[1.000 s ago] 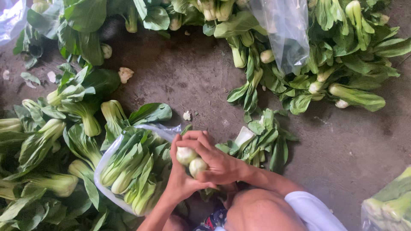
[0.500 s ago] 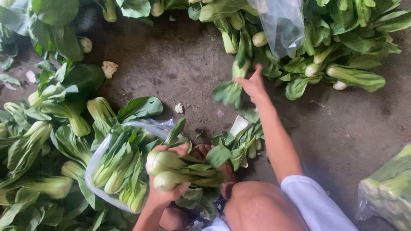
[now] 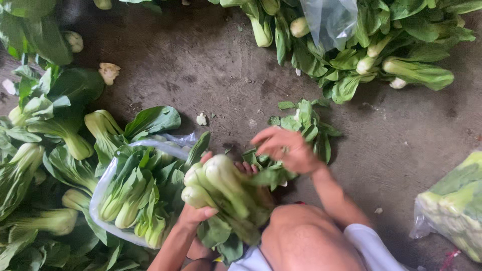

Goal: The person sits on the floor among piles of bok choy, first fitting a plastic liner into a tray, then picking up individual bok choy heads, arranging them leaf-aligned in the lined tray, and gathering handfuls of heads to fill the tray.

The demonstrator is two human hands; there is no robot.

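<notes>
My left hand (image 3: 197, 213) grips a bunch of bok choy (image 3: 223, 188) by its pale stems, held over my knee (image 3: 301, 236). My right hand (image 3: 286, 148) hovers just right of the bunch, fingers spread and blurred, above a small heap of loose green leaves (image 3: 304, 125) on the floor. It holds nothing. To the left lies an open clear plastic bag (image 3: 108, 180) filled with several bok choy (image 3: 133, 200).
Loose bok choy (image 3: 60, 130) lies piled along the left. Another heap (image 3: 381, 60) with a clear bag (image 3: 331, 20) over it sits at the top right. A filled bag (image 3: 452, 206) rests at the right edge. Bare concrete floor (image 3: 211, 70) lies between.
My right hand has pulled back from the far pile to the bunch at my knee. The bunch in my left hand has tilted up and grown larger in view.
</notes>
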